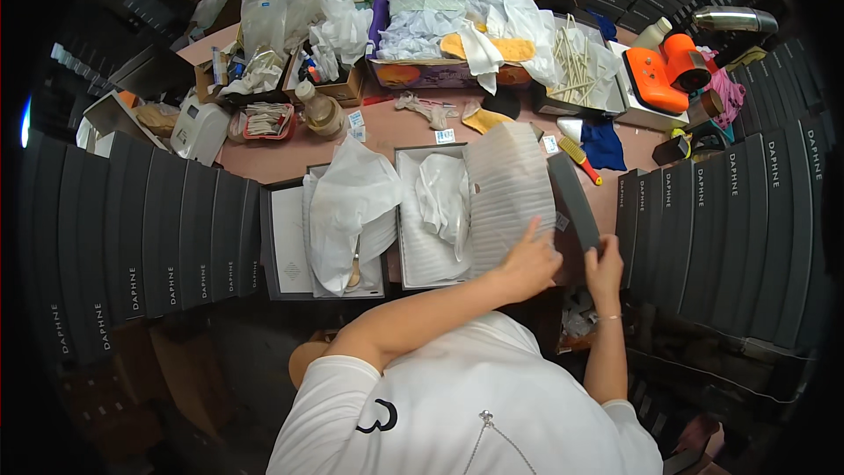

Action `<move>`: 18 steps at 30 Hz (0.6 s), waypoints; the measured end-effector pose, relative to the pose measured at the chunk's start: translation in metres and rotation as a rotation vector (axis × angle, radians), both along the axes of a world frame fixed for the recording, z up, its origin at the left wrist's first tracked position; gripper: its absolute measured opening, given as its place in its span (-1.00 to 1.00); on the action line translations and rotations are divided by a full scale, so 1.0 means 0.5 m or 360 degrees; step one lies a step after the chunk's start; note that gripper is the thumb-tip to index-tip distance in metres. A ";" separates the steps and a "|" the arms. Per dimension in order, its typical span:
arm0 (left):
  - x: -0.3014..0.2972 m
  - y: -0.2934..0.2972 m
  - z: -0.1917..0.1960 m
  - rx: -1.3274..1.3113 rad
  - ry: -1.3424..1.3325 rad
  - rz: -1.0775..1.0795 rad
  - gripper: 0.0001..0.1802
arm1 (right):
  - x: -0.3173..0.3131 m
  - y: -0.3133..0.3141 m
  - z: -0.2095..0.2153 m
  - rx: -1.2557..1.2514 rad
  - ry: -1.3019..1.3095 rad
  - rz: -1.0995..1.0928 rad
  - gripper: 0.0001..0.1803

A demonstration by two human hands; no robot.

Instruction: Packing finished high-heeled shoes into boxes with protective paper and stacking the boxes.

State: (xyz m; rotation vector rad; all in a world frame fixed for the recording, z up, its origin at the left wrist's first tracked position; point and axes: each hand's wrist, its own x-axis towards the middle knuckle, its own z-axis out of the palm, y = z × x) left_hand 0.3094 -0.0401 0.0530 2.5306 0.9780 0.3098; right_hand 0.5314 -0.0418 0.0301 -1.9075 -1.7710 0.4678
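My left hand reaches across the body to the right, index finger stretched out, by the lower right edge of a ribbed white foam sheet. My right hand grips the lower end of a dark grey box lid, which stands tilted on edge right of the sheet. The sheet folds out of an open grey shoe box. Inside lies a white tissue bundle; what it wraps is hidden. In a second open box on the left, white tissue paper partly covers something tan.
Stacks of dark shoe boxes flank the left side, with more boxes on the right. Behind are a carton of crumpled paper, a tray of white sticks, a yellow-and-red brush and an orange device.
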 end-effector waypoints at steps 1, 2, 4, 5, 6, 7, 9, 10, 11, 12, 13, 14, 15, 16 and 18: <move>-0.019 0.018 -0.021 0.0009 0.0233 0.0245 -0.61 | 0.010 0.004 0.059 0.0119 -0.0019 -0.0067 -0.62; -0.062 0.037 -0.030 0.0030 0.0335 0.0335 -0.64 | 0.019 0.002 0.121 0.0220 -0.0034 -0.0145 -0.57; -0.167 0.036 -0.008 -0.0062 0.0421 0.0535 -0.67 | 0.030 -0.008 0.186 0.0018 0.0723 -0.0165 -0.46; -0.218 0.021 0.007 -0.0159 0.0309 0.0651 -0.68 | 0.034 -0.009 0.184 -0.0125 0.0994 -0.0118 -0.43; -0.258 -0.001 0.011 -0.0246 0.0268 0.0837 -0.66 | 0.011 0.003 0.176 -0.0212 0.1331 -0.0136 -0.47; -0.289 -0.029 0.013 -0.0335 0.0225 0.1021 -0.63 | -0.035 0.019 0.158 -0.0306 0.1668 -0.0155 -0.49; -0.338 -0.092 -0.032 -0.0544 -0.0179 0.1232 -0.58 | -0.093 0.035 0.066 -0.0612 0.2173 -0.0169 -0.53; -0.348 -0.123 -0.063 -0.0648 -0.0391 0.1344 -0.55 | -0.120 0.044 -0.019 -0.0830 0.2331 -0.0159 -0.54; -0.349 -0.152 -0.088 -0.0665 -0.0549 0.1575 -0.50 | -0.172 0.054 -0.076 -0.1131 0.2346 -0.0242 -0.51; -0.344 -0.178 -0.116 -0.0671 -0.0717 0.1802 -0.45 | -0.235 0.056 -0.090 -0.1247 0.2159 -0.0138 -0.51; -0.338 -0.192 -0.131 -0.0674 -0.0892 0.2021 -0.40 | -0.277 0.057 -0.117 -0.1202 0.1774 0.0143 -0.51; -0.331 -0.196 -0.135 -0.0890 -0.1249 0.2098 -0.38 | -0.318 0.049 -0.128 -0.1137 0.1696 0.0257 -0.55; -0.324 -0.197 -0.137 -0.1105 -0.1609 0.2146 -0.35 | -0.326 0.055 -0.143 -0.1125 0.1436 0.0351 -0.55; -0.320 -0.197 -0.136 -0.1318 -0.1977 0.2170 -0.32 | -0.339 0.062 -0.138 -0.1108 0.1176 0.0443 -0.56; -0.322 -0.185 -0.127 -0.1425 -0.1579 0.2167 -0.29 | -0.339 0.072 -0.115 -0.1148 0.1102 0.0536 -0.55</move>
